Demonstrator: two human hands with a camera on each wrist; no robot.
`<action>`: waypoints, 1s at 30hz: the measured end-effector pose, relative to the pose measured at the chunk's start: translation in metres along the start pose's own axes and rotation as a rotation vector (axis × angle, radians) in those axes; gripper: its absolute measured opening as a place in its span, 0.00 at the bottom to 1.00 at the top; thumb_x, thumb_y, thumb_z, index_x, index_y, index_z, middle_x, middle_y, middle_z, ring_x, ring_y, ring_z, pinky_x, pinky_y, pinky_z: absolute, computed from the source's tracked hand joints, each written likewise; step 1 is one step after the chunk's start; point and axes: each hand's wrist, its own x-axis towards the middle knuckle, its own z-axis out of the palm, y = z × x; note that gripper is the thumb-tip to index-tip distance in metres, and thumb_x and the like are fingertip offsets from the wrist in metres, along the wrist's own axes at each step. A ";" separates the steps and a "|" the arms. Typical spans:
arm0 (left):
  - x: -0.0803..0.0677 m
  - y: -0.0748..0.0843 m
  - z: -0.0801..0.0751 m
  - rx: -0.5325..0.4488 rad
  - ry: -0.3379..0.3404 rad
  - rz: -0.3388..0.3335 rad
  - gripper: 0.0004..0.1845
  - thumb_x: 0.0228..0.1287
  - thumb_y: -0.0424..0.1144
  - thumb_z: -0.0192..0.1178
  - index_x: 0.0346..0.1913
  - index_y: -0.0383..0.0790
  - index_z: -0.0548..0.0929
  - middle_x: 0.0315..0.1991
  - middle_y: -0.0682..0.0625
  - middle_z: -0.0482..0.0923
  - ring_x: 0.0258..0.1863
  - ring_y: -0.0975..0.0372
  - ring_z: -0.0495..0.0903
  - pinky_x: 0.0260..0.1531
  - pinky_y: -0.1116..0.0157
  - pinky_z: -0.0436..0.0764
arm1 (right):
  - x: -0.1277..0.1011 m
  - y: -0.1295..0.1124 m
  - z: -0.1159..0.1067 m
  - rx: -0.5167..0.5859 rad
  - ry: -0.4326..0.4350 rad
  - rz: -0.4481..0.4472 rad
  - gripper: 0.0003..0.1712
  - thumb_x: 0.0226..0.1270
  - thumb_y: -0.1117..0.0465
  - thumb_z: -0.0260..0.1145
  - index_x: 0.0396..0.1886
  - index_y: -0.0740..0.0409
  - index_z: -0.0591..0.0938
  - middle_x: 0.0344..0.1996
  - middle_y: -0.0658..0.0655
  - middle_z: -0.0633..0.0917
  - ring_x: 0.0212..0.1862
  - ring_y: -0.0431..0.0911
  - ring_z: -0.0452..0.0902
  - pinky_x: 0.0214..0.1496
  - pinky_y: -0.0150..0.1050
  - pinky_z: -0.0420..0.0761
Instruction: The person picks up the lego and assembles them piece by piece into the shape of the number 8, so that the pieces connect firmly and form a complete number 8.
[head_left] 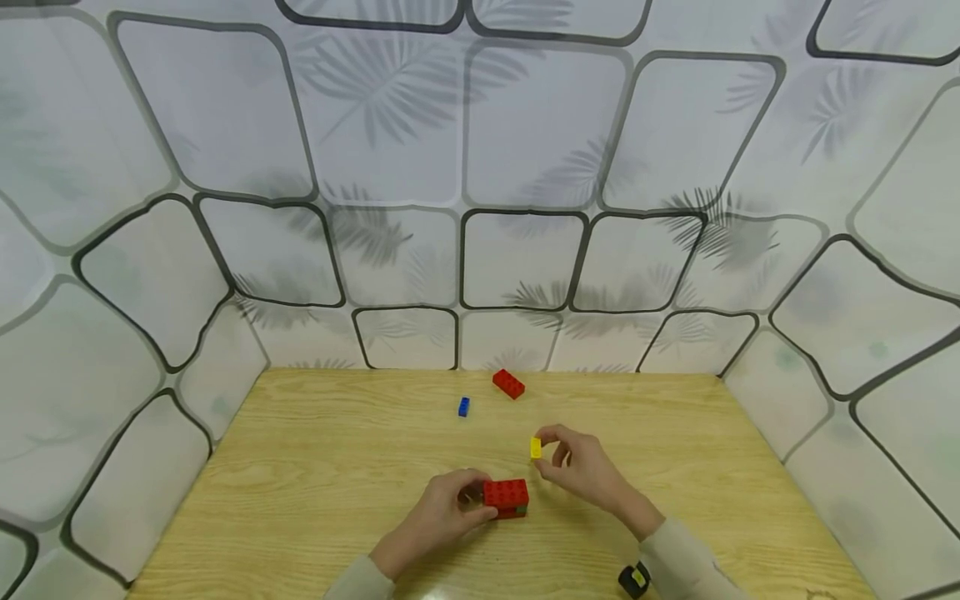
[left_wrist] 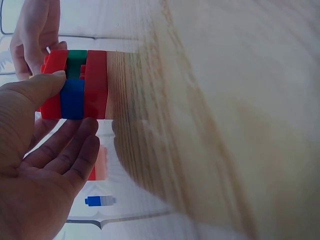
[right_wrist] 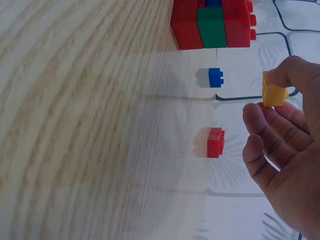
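Note:
A small stack of bricks (head_left: 506, 497), red with green and blue layers (left_wrist: 80, 90), rests on the wooden table (head_left: 315, 467). My left hand (head_left: 450, 508) grips its left side, thumb on the blue layer. My right hand (head_left: 573, 467) pinches a small yellow brick (head_left: 536, 448) between thumb and forefinger, a little above and right of the stack (right_wrist: 212, 22). In the right wrist view the yellow brick (right_wrist: 274, 92) sits at my fingertips.
A loose red brick (head_left: 508, 383) and a small blue brick (head_left: 463, 406) lie near the table's far edge, also visible as the blue brick (right_wrist: 215, 77) and red brick (right_wrist: 215, 142). Patterned walls close the table on three sides.

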 end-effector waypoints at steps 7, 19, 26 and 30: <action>0.000 0.000 0.000 0.004 0.001 0.004 0.17 0.69 0.44 0.73 0.56 0.42 0.85 0.47 0.51 0.88 0.43 0.62 0.85 0.42 0.69 0.83 | -0.005 -0.006 0.002 -0.007 -0.012 0.015 0.19 0.68 0.58 0.76 0.57 0.51 0.83 0.44 0.51 0.88 0.29 0.33 0.77 0.25 0.32 0.78; 0.000 0.000 0.000 0.006 0.003 0.001 0.17 0.69 0.43 0.73 0.56 0.41 0.86 0.47 0.50 0.89 0.43 0.61 0.86 0.42 0.69 0.83 | -0.013 -0.013 0.006 0.016 -0.023 -0.004 0.17 0.69 0.59 0.75 0.56 0.51 0.85 0.42 0.52 0.89 0.27 0.32 0.76 0.27 0.33 0.79; 0.000 -0.001 0.000 0.007 0.002 0.010 0.17 0.69 0.43 0.73 0.56 0.41 0.86 0.47 0.50 0.89 0.43 0.62 0.86 0.42 0.69 0.83 | -0.016 -0.016 0.007 0.037 -0.038 -0.032 0.17 0.68 0.60 0.75 0.56 0.51 0.85 0.41 0.52 0.89 0.29 0.32 0.77 0.29 0.32 0.80; 0.000 -0.001 0.000 0.008 0.002 0.010 0.17 0.69 0.43 0.73 0.56 0.42 0.86 0.47 0.50 0.88 0.44 0.61 0.86 0.43 0.69 0.83 | -0.018 -0.016 0.008 0.047 -0.046 -0.052 0.17 0.69 0.60 0.74 0.56 0.52 0.84 0.43 0.54 0.89 0.30 0.32 0.77 0.29 0.32 0.80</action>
